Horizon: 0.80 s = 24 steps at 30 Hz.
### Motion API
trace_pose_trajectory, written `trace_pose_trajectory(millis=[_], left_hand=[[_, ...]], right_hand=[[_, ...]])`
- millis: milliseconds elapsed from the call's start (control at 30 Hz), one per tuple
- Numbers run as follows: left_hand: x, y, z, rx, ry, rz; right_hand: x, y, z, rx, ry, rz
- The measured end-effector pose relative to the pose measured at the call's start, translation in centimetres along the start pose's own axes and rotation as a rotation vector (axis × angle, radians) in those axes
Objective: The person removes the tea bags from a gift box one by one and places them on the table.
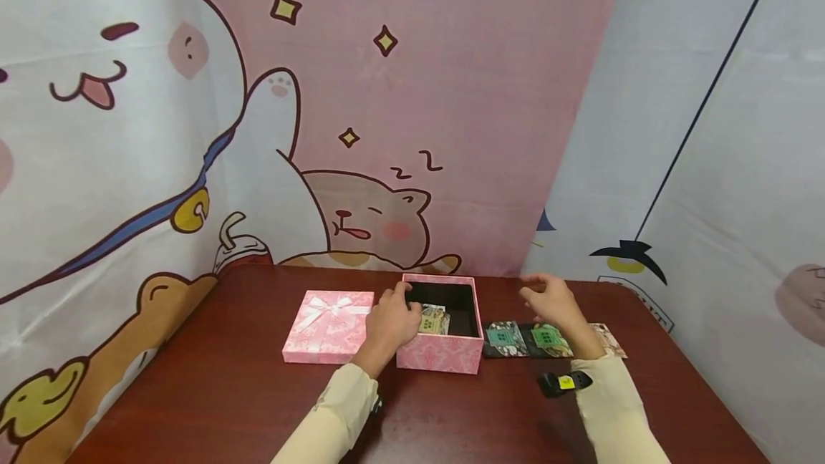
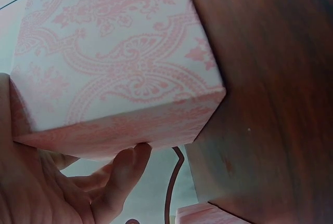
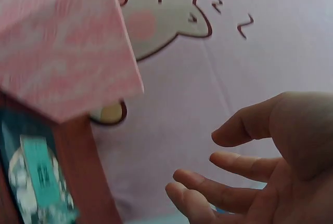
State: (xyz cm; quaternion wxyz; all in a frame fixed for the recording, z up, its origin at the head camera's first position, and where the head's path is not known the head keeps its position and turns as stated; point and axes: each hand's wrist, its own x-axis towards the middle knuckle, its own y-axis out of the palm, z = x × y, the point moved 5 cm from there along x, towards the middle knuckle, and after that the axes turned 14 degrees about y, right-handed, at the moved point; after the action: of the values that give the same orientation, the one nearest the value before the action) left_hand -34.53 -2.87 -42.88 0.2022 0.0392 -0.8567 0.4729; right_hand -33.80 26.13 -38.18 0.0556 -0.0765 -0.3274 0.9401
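The open pink box (image 1: 440, 354) has a black lining, and a packet with a yellow-green label (image 1: 430, 322) lies inside. At the box's left wall, my left hand (image 1: 394, 317) grips the rim; in the left wrist view its fingertips touch the patterned outside. My right hand (image 1: 553, 301) is held in the air to the right of the box, fingers spread and apart from anything. Below and around it on the table lie a teal-labelled packet (image 1: 505, 337), a green-labelled packet (image 1: 548, 337) and a beige packet (image 1: 609, 341), the last partly hidden by the forearm.
A pink lid (image 1: 329, 328) with a white ribbon bow lies left of the box on the dark red-brown table (image 1: 245, 407). Behind the table hangs a cartoon-printed cloth (image 1: 477, 127). A black strap (image 1: 563, 383) is at the right wrist.
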Motion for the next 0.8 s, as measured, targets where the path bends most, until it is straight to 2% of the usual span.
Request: trace_pose_trajectory(millis=[67,267,433,633,800], left_hand=[[0.1,0.0,0.0,0.001,0.000,0.006],[0.2,-0.1,0.0,0.006,0.013,0.012],[0.0,0.1,0.1,0.007,0.008,0.013],[0.1,-0.1,0.1,0.012,0.006,0.003],[0.1,0.0,0.2,0.011,0.002,0.010]], right_hand=[[0.0,0.7,0.9,0.025,-0.006,-0.011],[-0.4,2.7,3.8,0.116,-0.094,-0.119],[-0.5,4.6,5.6,0.172,-0.140,-0.126],[-0.6,7.8,7.3,0.224,-0.162,-0.031],[-0.2,10.4,7.5,0.174,-0.081,0.074]])
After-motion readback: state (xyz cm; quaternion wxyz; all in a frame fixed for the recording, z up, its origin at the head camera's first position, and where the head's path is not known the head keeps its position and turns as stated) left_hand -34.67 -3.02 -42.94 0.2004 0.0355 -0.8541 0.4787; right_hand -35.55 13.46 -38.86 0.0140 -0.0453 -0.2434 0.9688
